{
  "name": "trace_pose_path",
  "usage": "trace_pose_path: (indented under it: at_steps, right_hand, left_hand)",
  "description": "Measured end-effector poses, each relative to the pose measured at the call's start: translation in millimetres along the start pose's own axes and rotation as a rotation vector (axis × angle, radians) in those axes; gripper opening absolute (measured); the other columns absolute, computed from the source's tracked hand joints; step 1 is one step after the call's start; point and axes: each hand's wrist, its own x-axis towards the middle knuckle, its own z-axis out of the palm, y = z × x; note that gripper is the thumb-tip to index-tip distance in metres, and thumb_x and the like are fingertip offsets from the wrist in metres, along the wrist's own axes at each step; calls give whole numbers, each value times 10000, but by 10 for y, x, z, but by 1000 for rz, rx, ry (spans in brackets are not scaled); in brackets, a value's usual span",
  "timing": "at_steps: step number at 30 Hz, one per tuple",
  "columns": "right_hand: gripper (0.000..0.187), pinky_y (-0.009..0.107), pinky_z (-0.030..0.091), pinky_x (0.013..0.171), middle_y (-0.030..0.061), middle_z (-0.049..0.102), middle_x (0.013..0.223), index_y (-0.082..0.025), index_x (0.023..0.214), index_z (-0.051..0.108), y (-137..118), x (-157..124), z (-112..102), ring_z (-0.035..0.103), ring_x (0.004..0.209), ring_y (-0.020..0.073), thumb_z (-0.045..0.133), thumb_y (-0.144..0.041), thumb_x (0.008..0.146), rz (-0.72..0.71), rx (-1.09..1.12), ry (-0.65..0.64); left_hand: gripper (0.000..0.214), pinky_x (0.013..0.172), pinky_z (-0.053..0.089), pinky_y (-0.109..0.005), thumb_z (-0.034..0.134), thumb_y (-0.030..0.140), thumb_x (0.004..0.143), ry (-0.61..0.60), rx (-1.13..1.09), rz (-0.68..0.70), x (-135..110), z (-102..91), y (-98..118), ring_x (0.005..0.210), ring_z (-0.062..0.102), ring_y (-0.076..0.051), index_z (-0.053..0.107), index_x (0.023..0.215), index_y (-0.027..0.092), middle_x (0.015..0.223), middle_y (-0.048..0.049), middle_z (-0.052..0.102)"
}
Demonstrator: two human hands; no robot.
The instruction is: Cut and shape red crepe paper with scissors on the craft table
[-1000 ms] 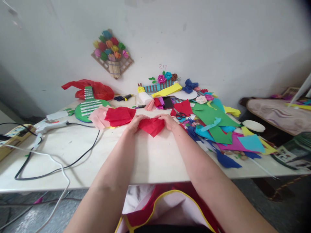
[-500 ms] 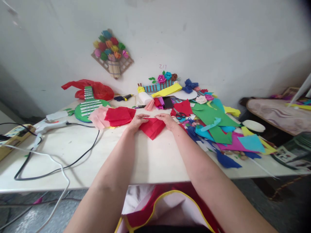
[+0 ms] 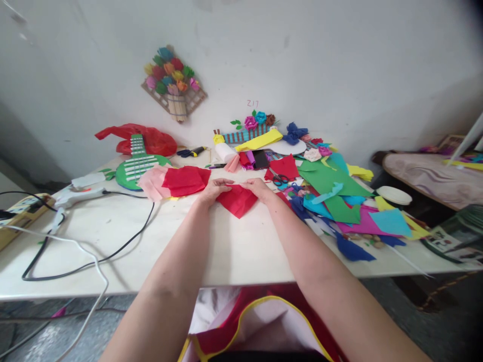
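Note:
A piece of red crepe paper point(image 3: 237, 201), one corner pointing toward me, is held between my two hands above the white table point(image 3: 249, 251). My left hand point(image 3: 215, 190) pinches its upper left edge. At the upper right edge, my right hand point(image 3: 257, 187) grips it with thumb and fingers. Left of my left hand lie more red paper sheets point(image 3: 186, 181), beside pale pink paper point(image 3: 153, 183). Black-handled scissors point(image 3: 278, 178) rest on another red sheet point(image 3: 285, 166) just beyond my right hand.
At right spreads a heap of coloured paper, including a green sheet point(image 3: 332, 176). A glue gun point(image 3: 81, 196) with a black cord point(image 3: 124, 246) lies at left, near a green lute-shaped craft point(image 3: 139, 168). Pliers point(image 3: 192, 152) and a white roll point(image 3: 225, 152) sit at the back.
The red paper's lower corner has shifted slightly to the right. Both hands keep their grip at nearly the same place, the fingers moving a little.

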Motion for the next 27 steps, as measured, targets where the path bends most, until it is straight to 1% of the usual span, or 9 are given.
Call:
trace_pose_path:
  at_steps: [6,10,14,19,23,27]
  right_hand:
    - [241,240,390,552,-19,585,544,-137,628,612,-13,3,17,524,555,122,674,-358,554,-61,-69,3]
    - [241,231,354,512,-36,532,506,-142,587,573,-34,-7,35,475,512,105,651,-368,561,-91,-114,0]
    - [258,224,308,483,-53,467,466,-147,560,537,-58,-23,50,417,473,89,635,-384,572,-120,-171,-21]
    - [296,224,276,474,-49,460,469,-146,548,522,-62,-27,64,402,480,88,630,-420,573,-116,-220,-11]
    - [339,223,284,477,-48,468,472,-152,540,495,-29,0,52,407,480,88,637,-458,574,-104,-198,1]
    - [331,222,304,483,-47,480,477,-154,558,511,-2,23,27,424,488,93,646,-456,573,-92,-174,16]
  left_hand:
    - [386,667,460,-278,734,358,531,11,66,37,13,-7,-26,706,616,-183,670,834,128,796,-83,677]
    - [407,588,441,-259,737,415,517,26,113,26,-22,51,9,628,599,-162,666,791,123,753,-76,670]
    - [405,540,424,-242,739,429,505,30,144,21,-34,92,33,577,574,-138,649,746,116,698,-62,657]
    - [393,509,411,-230,729,443,510,57,206,30,-8,78,9,543,554,-124,621,703,119,650,-47,641]
    - [390,471,384,-215,719,459,517,80,240,54,5,70,-6,502,529,-109,599,677,124,600,-30,621]
    - [377,451,364,-207,713,459,530,101,238,70,20,64,-16,480,511,-99,594,672,131,577,-22,609]
